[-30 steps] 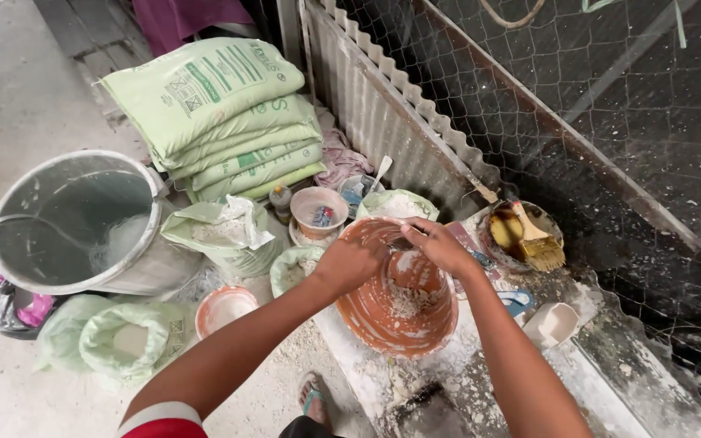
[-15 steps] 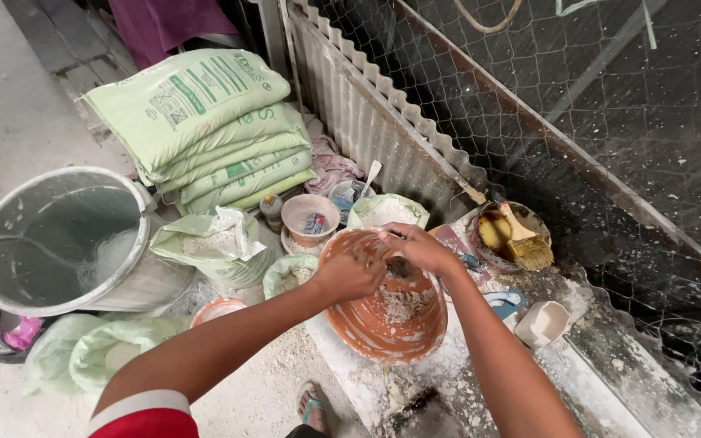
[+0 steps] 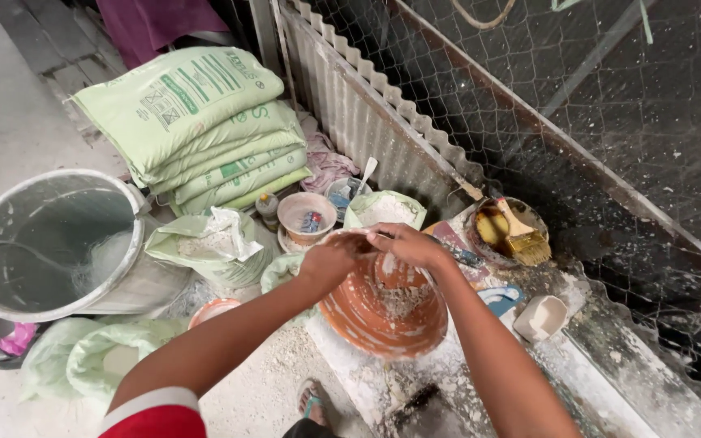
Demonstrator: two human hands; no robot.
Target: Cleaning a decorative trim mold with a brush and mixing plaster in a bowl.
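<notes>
Far left: grey bucket [image 3: 50, 243], stacked green sacks [image 3: 196, 122] behind it, open sack of white powder [image 3: 212, 243] just right. Centre: left hand [image 3: 333, 261] curled on the far-left rim of the orange bowl [image 3: 383, 312]; right hand [image 3: 409, 243] closed over the far rim, pinching something small, can't tell what. Bowl sits on a spattered ledge [image 3: 448, 381], white powder inside. Right: brush [image 3: 519, 234] in a pot, white cup [image 3: 541, 316].

Both hands, left hand [image 3: 330, 261] and right hand [image 3: 406, 245], over a plaster-smeared orange bowl [image 3: 383, 312] beside stacked green sacks [image 3: 196, 130].
</notes>
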